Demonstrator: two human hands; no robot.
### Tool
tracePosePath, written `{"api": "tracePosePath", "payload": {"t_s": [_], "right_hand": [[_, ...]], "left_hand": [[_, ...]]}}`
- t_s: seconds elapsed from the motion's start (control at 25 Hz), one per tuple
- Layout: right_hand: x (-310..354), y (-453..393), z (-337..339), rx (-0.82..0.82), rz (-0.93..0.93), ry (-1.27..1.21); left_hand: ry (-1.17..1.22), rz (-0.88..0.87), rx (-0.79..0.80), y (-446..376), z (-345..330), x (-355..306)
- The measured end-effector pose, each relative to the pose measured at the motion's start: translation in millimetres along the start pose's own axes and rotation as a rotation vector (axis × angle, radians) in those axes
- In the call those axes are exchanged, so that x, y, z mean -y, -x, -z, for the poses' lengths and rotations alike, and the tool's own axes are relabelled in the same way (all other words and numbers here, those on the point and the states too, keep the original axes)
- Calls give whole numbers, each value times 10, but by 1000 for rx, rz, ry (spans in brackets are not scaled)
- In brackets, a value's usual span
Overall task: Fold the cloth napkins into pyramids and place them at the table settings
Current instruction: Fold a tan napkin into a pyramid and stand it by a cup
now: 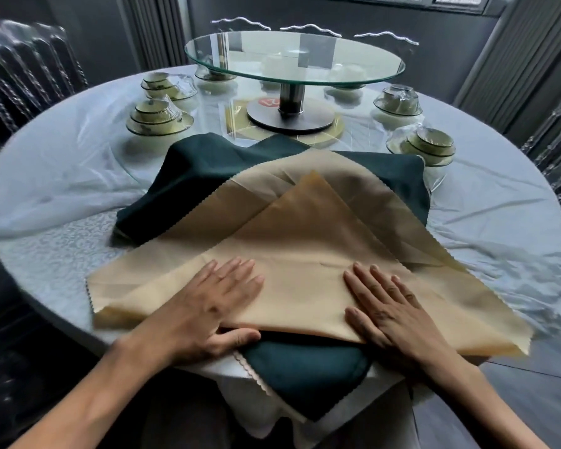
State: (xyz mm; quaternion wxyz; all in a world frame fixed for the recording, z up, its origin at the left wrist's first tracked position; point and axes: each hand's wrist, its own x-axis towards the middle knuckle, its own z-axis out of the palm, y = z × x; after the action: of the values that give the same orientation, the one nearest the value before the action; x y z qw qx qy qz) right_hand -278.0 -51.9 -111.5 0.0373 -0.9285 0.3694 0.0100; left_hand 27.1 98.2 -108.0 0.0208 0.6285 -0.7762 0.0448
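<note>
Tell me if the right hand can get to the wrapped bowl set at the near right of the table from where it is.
Probably yes. The right hand lies flat on the tan napkin, holding nothing, and only low cloth lies between it and the wrapped bowl set, though it looks like a long stretch.

Restaurant dining room: round banquet table [499,222], glass lazy Susan [292,56], wrapped tableware sets [157,119].

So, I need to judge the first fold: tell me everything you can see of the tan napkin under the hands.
The tan napkin is thin, smooth cloth with zigzag-cut edges, folded into a triangle, apex pointing away from the person, fold along the near edge. It lies flat on another tan cloth and dark green cloths. The left hand and right hand press it flat, fingers straight.
</note>
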Motion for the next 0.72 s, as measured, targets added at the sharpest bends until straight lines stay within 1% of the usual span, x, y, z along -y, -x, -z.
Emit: {"api": "tracePosePath", "payload": {"t_s": [0.04,0.12,0.16,0.2,0.28,0.36,0.44,0.48,0.56,0.64,0.72], "right_hand": [[-10,-32,12,11,-21,2],[35,-70,15,8,-73,-25],[53,-71,21,-29,-85,-21],[80,-47,26,-96,-98,2],[223,42,77,-249,-184,51],[444,119,85,-292,-180,10],[619,202,-16,-248,-154,-44],[653,221,-51,-172,-155,-49],[599,195,-71,-60,-154,-32],[477,123,-44,-53,-137,-34],[370,65,16,9,-157,-51]], "left_hand": [[-3,-8,-2,-40,56,-36],[16,-44,-61,-67,71,-88],[41,-54,-74,-66,81,-108],[60,-51,-68,-57,101,-128],[92,-36,-48,17,175,-186],[100,-31,-51,134,233,-298],[87,-6,-98,302,194,-456],[78,23,-110,373,136,-509],[67,91,-10,403,55,-545],[50,126,82,328,-6,-496],[81,135,142,200,-1,-447]]}}
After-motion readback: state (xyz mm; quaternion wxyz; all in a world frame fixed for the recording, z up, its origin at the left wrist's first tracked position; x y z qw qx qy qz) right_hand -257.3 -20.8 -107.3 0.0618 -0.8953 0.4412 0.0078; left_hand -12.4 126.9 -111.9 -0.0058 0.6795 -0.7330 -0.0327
